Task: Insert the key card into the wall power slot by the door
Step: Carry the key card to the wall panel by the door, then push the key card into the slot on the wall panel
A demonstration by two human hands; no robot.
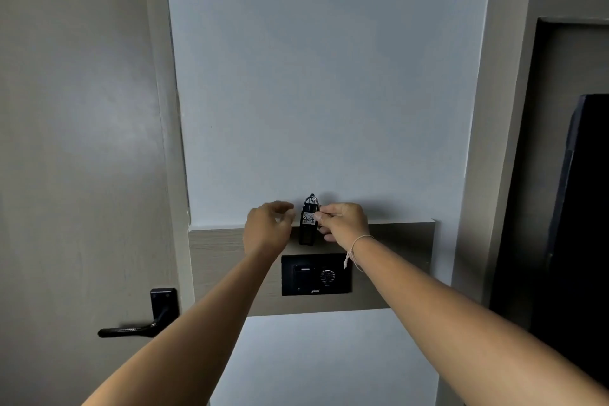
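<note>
As both arms reach up toward the wall beside the door, the right hand (pixel 342 222) pinches a small dark card (pixel 308 224) by its right edge, thumb and forefinger closed on it near the top. The card hangs upright against the wall, straddling the top edge of a wooden panel (pixel 395 260), directly above a black slot plate (pixel 316 274) set in that panel. A white label with handwritten digits sits on the card's upper half, and a small ring or loop shows at its top. Whether its lower end already sits in some holder on the wall cannot be told.

The card looks light, thin and stiff, with smooth faces that could slip, so a pinch on the upper edges, clear of the lower end that must enter the opening, seems the sensible hold. It likely needs little force and should be kept square to the opening.

The left hand (pixel 268 224) is just beside the card on its left, fingers loosely curled and part open, holding nothing and not clearly touching the card. Both forearms stretch upward and inward, wrists nearly level; a pale string bracelet (pixel 354 249) circles the right wrist. A black door handle (pixel 138 323) sits low on the left.
</note>
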